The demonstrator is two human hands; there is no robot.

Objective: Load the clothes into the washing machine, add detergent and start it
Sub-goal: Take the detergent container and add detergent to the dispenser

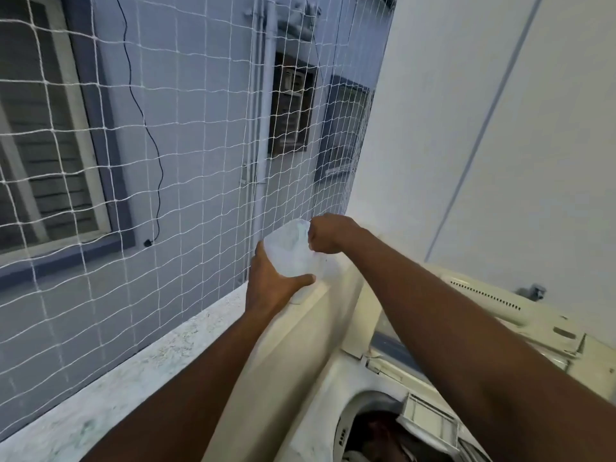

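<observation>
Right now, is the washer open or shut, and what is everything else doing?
washer lid, raised open.
drum, uncovered, with laundry inside.
clothes, lying in the drum.
plastic container, held up at the washer lid's top edge; open or closed unclear.
left grip, wrapped around the plastic container.
right grip, curled at the plastic container's top.

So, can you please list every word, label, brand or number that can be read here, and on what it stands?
No text can be read.
The translucent container shows no legible label, and the washing machine no legible brand or number; both are blurred.
</observation>
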